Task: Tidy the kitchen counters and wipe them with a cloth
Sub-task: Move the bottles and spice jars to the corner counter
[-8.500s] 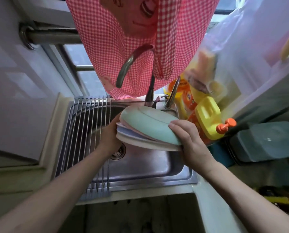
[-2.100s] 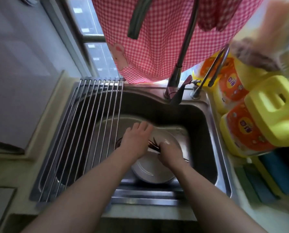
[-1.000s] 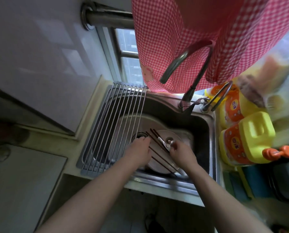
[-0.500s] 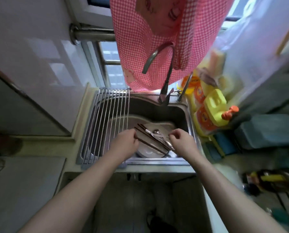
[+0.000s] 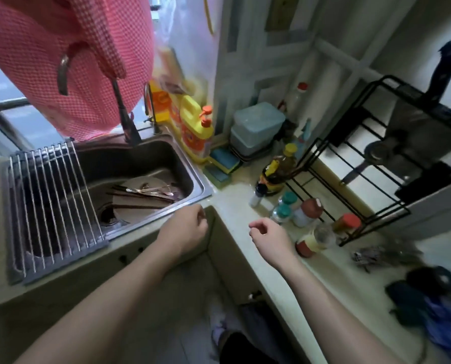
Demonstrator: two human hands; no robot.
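My left hand (image 5: 186,228) hovers over the front edge of the steel sink (image 5: 198,177), fingers loosely curled, holding nothing. My right hand (image 5: 267,236) floats above the pale counter (image 5: 234,203) to the right of the sink, also loosely curled and holding nothing. Inside the sink lie stacked plates (image 5: 140,203) with chopsticks and spoons (image 5: 147,191) across them. Spice jars (image 5: 305,212) stand on the counter just right of my right hand, one jar (image 5: 315,240) lying on its side.
A roll-up drying rack (image 5: 51,203) covers the sink's left part. A pink checked apron (image 5: 69,61) hangs over the tap (image 5: 126,116). Yellow detergent bottles (image 5: 195,127), sponges (image 5: 223,164), an oil bottle (image 5: 279,169), a black wire rack (image 5: 350,169) and dark cloths (image 5: 429,298) crowd the counter.
Both hands have come out of the sink, leaving the plates and cutlery there. They have moved right, toward the counter corner, and the view has swung right.
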